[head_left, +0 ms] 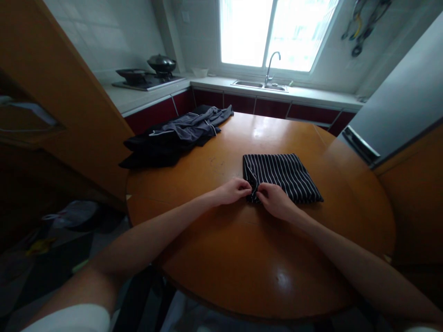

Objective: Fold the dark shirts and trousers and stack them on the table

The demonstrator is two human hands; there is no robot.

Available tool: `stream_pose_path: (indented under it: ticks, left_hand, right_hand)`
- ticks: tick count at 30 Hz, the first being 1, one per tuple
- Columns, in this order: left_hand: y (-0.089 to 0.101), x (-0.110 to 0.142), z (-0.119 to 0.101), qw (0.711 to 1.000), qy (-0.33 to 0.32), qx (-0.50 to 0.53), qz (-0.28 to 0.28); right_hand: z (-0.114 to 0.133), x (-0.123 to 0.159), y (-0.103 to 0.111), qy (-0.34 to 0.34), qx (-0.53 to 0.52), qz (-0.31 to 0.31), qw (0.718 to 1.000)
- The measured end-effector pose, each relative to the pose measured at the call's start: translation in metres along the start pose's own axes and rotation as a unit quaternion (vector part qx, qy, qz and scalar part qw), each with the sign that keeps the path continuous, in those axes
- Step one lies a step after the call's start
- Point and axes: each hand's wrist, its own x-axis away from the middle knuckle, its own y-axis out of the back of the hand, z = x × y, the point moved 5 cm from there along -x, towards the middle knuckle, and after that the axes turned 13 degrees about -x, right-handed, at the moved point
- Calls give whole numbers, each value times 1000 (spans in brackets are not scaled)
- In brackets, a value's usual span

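A black cloth with white stripes (282, 175) lies folded into a flat rectangle on the round wooden table (214, 240). At its near left corner, my left hand (233, 190) pinches the edge of the fabric. Close beside it, my right hand (275, 199) is closed on the same corner, thumb and fingers together. The cloth is bunched up between the two hands, and its exact kind of garment cannot be made out. The fingertips partly hide that corner.
A loose pile of black and grey clothes (187, 131) lies at the table's far left. Behind are a stove (148, 83) with a lidded pot (161, 63), and a sink (249, 84) with a faucet (270, 69). A refrigerator (391, 101) stands on the right.
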Motion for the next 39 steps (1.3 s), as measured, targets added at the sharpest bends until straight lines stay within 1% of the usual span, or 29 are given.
stream_pose_path:
  ticks: [2, 5, 7, 9, 13, 14, 17, 19, 20, 21, 22, 23, 25, 26, 27, 28, 29, 31, 32, 33, 35, 36, 37, 38, 39]
  left_hand:
    - [-1, 1, -1, 1000, -7, -16, -26]
    - [-2, 2, -1, 997, 3, -35, -66]
    - [-2, 2, -2, 996, 9, -48, -80]
    - [-3, 2, -5, 996, 4, -52, -67]
    - [-6, 4, -11, 999, -13, -48, -10]
    - [-6, 4, -12, 998, -16, -57, -9]
    - [-4, 7, -12, 994, -23, -101, -34]
    - [-1, 8, -11, 991, -29, -125, -32]
    - [0, 8, -9, 990, -27, -137, -29]
    - [3, 9, -8, 988, -18, -152, -30]
    - [7, 9, -7, 985, -5, -169, -44]
    - [12, 9, -6, 980, 8, -188, -72]
    - [21, 11, -10, 963, 16, -220, -157]
    - [23, 13, -14, 954, 1, -228, -196]
    - [22, 14, -20, 947, -26, -231, -221]
    - [19, 15, -25, 944, -61, -228, -228]
    - [13, 15, -30, 945, -98, -225, -218]
    - [0, 15, -35, 949, -150, -226, -164]
    - [-6, 14, -34, 952, -154, -230, -133]
    - [-10, 13, -32, 955, -144, -236, -104]
    - [-14, 11, -25, 959, -109, -255, -58]
    - [-15, 10, -21, 957, -97, -271, -39]
    - [-16, 10, -19, 952, -94, -291, -21]
    - [-17, 11, -18, 944, -99, -314, -7]
    - [-19, 12, -17, 935, -107, -339, 3]
  right_hand:
    - [2, 0, 0, 3, -3, -7, 1000]
    - [5, 0, 0, 9, -14, -12, 1000]
    - [6, 0, 0, 14, -24, -15, 1000]
    - [5, 1, 1, 14, -28, -20, 999]
    - [4, 1, 1, 11, -26, -24, 999]
    - [4, 1, 1, 11, -26, -25, 999]
    - [4, 1, 0, 11, -24, -13, 1000]
    - [5, 1, -1, 15, -29, 14, 999]
    - [6, 0, -1, 18, -29, 20, 999]
    - [6, -1, 2, 25, -23, 11, 999]
    - [6, -2, 5, 36, -10, -10, 999]
    - [7, -3, 8, 52, 11, -40, 998]
    - [6, -5, 6, 86, 67, -80, 991]
    - [6, -6, 1, 96, 94, -78, 988]
    - [4, -6, -8, 97, 116, -62, 986]
    - [3, -5, -18, 92, 133, -39, 986]
    - [3, -4, -27, 85, 143, -14, 986]
    - [10, 2, -40, 85, 143, 38, 985]
    - [16, 6, -41, 99, 128, 71, 984]
    - [24, 10, -39, 119, 103, 114, 981]
    - [38, 18, -25, 155, 25, 235, 959]
    - [41, 20, -13, 161, -21, 297, 941]
    - [41, 20, 0, 146, -60, 342, 926]
    - [35, 15, 16, 126, -85, 334, 930]
    - [27, 5, 35, 108, -93, 266, 953]
